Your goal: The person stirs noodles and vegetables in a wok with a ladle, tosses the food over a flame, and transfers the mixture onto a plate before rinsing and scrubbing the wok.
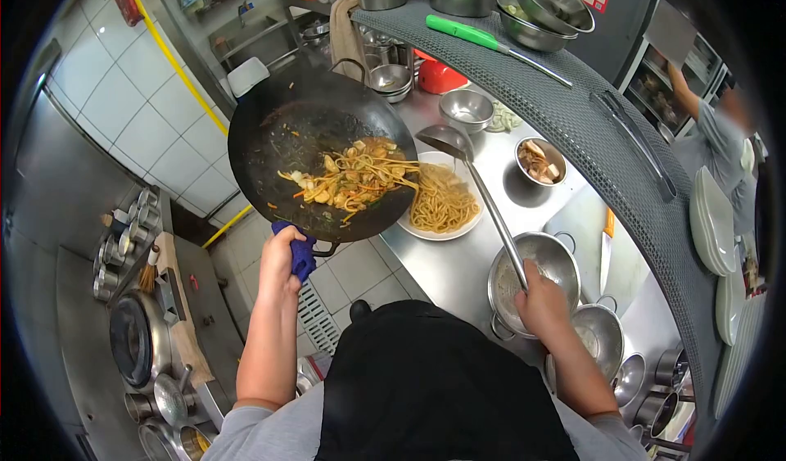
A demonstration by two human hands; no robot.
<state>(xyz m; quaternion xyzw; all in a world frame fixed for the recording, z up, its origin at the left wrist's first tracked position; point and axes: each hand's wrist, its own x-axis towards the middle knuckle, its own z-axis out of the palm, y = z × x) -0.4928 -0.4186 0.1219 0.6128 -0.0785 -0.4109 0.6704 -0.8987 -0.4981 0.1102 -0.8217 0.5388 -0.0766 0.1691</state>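
Note:
My left hand (282,256) is closed around a bunched purple cloth (303,255) at the near handle of a large black wok (270,125). The wok is tilted to the right over a white plate (446,233). Noodles with vegetables and pale pieces (352,174) lie in the wok and reach its right rim. Plain-looking noodles (442,203) are on the plate, touching those at the rim. In my right hand (543,300) is the long handle of a steel ladle (449,140), its bowl above the plate's far edge.
Steel colanders (536,285) and a knife (607,252) on a cutting board are at right. A bowl of brown pieces (540,162) stands beyond the ladle. A raised shelf (589,109) holds a green-handled tool (463,31) and tongs (634,142). Another person (725,133) stands far right.

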